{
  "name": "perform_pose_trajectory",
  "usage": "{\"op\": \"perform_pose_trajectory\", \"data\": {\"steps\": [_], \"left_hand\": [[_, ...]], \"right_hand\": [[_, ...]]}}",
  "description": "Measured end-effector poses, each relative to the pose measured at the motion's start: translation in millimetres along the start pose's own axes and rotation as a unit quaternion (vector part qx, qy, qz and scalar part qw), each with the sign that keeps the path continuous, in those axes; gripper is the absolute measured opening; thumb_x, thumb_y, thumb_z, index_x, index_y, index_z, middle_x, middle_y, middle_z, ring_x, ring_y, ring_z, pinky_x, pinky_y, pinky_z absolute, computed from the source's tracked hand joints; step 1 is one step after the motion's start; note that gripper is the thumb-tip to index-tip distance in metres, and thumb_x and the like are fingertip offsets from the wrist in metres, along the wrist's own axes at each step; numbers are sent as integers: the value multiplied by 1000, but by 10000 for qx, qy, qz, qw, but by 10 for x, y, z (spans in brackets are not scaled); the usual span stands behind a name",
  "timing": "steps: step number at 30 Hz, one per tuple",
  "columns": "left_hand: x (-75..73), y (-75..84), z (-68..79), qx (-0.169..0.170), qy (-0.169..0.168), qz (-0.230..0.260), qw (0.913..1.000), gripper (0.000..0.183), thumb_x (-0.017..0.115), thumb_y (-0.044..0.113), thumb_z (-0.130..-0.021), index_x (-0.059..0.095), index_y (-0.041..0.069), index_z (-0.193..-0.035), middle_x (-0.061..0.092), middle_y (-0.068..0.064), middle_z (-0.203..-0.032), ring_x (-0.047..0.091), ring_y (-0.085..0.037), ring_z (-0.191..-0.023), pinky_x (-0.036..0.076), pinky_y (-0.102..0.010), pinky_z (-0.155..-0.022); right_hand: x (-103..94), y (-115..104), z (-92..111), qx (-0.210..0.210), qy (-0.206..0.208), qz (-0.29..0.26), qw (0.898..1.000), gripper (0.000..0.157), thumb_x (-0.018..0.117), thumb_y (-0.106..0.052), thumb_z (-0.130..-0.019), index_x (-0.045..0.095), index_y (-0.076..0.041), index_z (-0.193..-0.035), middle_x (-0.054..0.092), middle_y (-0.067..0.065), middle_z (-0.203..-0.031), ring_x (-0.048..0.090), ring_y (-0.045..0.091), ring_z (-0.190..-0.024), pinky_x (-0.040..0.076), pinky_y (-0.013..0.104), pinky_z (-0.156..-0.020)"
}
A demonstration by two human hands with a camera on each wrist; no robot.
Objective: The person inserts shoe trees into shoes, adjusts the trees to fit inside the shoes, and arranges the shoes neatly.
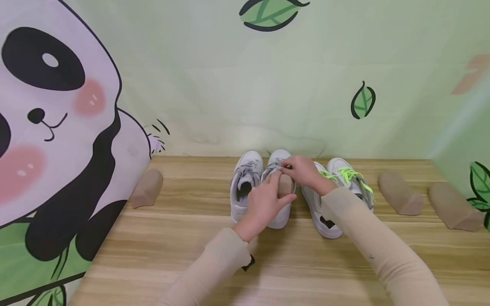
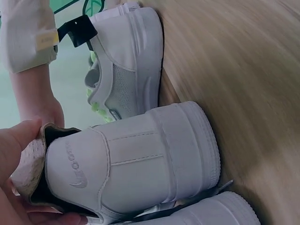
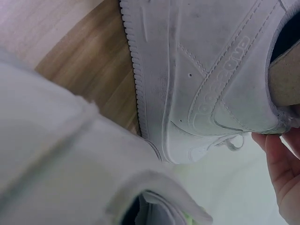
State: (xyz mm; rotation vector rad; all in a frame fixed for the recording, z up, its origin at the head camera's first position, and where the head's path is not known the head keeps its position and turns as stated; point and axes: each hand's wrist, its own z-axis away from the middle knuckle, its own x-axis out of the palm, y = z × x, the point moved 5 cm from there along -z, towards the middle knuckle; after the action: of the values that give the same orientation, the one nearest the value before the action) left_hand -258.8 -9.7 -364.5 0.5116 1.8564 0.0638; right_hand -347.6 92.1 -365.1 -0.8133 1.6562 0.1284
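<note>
A white sneaker with grey laces (image 1: pixel 280 219) stands on the wooden floor beside its mate (image 1: pixel 239 210). A brown moulded shoe insert (image 1: pixel 285 185) sits in its opening; its lower part is hidden inside. My left hand (image 1: pixel 263 203) holds the insert at the collar, thumb on one side and fingers on the other. In the left wrist view the insert (image 2: pixel 29 166) shows above the heel. My right hand (image 1: pixel 305 172) pinches the sneaker's upper edge near the tongue and laces, fingertips just in front of the insert, as the right wrist view also shows.
To the right stands a second pair of white sneakers (image 1: pixel 338 165) with neon green laces, partly behind my right forearm. Two more brown inserts (image 1: pixel 400 193) lie farther right, and another insert (image 1: pixel 148 188) lies at the left. A wall printed with a panda and leaves rises behind.
</note>
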Motion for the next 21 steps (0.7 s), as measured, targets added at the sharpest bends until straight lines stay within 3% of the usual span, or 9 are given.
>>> {"op": "perform_pose_trajectory", "data": {"steps": [7,21], "left_hand": [[12,-12,-8,13,3,116,9999,61,57,56,-75,44,15,-118,60,1,-106,56,-14,-61,44,-31,-55],[93,-71,-89,-116,-126,253,9995,59,61,52,-74,43,17,-118,61,-1,-90,53,-15,-55,43,-32,-53]], "right_hand": [[-6,9,9,20,115,-250,9996,16,58,-16,-83,69,-6,-88,69,9,-84,63,21,-76,48,34,-68],[0,44,19,-94,327,-466,9983,14,60,-12,-82,69,-3,-85,69,12,-82,65,22,-74,50,34,-67]]}}
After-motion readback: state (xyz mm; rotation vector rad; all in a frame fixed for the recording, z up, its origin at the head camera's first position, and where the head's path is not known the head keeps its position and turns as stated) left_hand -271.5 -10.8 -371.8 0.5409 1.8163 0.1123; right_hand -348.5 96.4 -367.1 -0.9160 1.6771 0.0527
